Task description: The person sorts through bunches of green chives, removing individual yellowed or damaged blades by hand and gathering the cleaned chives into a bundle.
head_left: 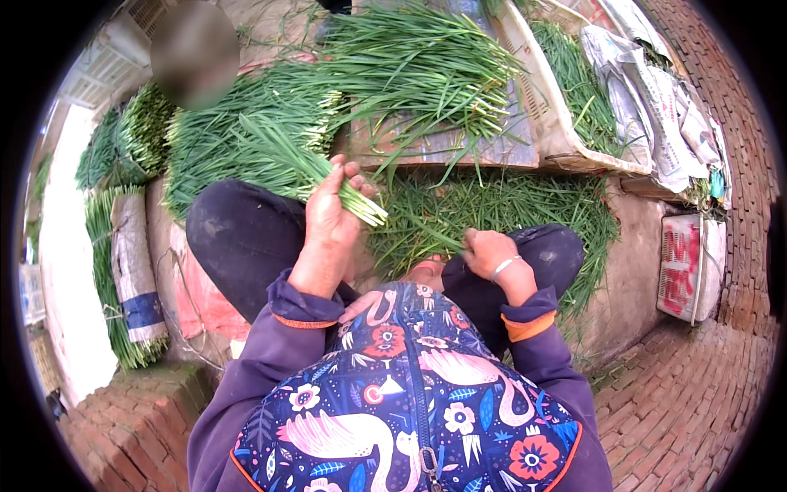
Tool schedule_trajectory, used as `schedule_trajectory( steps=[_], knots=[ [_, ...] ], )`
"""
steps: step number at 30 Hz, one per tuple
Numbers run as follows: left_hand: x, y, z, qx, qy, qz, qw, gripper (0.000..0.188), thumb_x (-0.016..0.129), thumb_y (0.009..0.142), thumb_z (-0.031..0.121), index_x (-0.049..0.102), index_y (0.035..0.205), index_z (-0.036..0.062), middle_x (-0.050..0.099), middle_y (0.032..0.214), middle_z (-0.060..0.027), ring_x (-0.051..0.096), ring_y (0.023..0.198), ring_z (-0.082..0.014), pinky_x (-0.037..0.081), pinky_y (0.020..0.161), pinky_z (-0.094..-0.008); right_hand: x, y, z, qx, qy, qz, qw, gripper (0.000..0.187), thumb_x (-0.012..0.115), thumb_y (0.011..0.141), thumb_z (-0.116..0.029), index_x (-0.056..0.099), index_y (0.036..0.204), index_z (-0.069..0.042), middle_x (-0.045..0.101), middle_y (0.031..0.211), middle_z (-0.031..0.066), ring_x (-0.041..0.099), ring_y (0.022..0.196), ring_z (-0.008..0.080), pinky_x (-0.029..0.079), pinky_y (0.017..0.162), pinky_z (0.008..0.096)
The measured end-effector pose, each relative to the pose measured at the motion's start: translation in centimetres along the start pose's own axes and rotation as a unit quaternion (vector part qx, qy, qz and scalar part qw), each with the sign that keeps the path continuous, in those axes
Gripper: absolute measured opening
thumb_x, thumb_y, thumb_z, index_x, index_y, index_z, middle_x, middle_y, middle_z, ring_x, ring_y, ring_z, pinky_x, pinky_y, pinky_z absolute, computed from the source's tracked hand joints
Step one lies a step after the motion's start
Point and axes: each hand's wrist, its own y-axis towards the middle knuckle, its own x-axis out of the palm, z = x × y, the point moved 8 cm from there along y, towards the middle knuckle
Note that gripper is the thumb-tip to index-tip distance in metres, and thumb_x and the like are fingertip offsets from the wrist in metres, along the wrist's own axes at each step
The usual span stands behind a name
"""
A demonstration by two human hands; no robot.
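My left hand is closed around a small bunch of green chives, holding it by the pale stems. The cut white ends stick out on the right of the palm, and the leaves slant up to the left. Over my right knee, my right hand, with a pale bracelet at the wrist, has its fingers curled in on a few thin chive leaves. Below both hands, loose chive leaves and trimmings cover the ground between my legs and out to the right.
A large chive pile lies on a board ahead. Another heap lies left of it. At right stand a white crate of chives with paper sacks, and a red-marked crate. A wrapped chive bundle lies far left.
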Motion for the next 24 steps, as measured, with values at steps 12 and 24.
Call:
schedule_trajectory(
  steps=[12, 24],
  knots=[
    [2.0, -0.7, -3.3, -0.083, 0.158, 0.026, 0.984, 0.03, 0.062, 0.093, 0.033, 0.057, 0.109, 0.0086, 0.035, 0.059, 0.0063, 0.03, 0.044, -0.0053, 0.025, 0.043, -0.022, -20.0, 9.6, 3.2, 0.066, -0.013, 0.413, 0.908, 0.029, 0.064, 0.082, -0.036, 0.068, 0.101, -0.013, 0.067, 0.097, 0.0141, 0.063, 0.093, 0.0338, 0.051, 0.08, 0.0438],
    [-3.7, -0.6, -6.1, -0.145, 0.201, 0.081, 0.965, 0.021, 0.057, 0.093, 0.014, 0.056, 0.11, 0.002, 0.065, 0.093, -0.008, 0.063, 0.073, -0.0188, 0.052, 0.06, -0.0287, -10.2, 1.1, 2.5, 0.041, 0.318, 0.421, 0.848, 0.021, 0.071, 0.081, -0.024, 0.07, 0.086, -0.003, 0.066, 0.075, 0.0089, 0.059, 0.059, 0.0176, 0.047, 0.056, 0.0303]
  ],
)
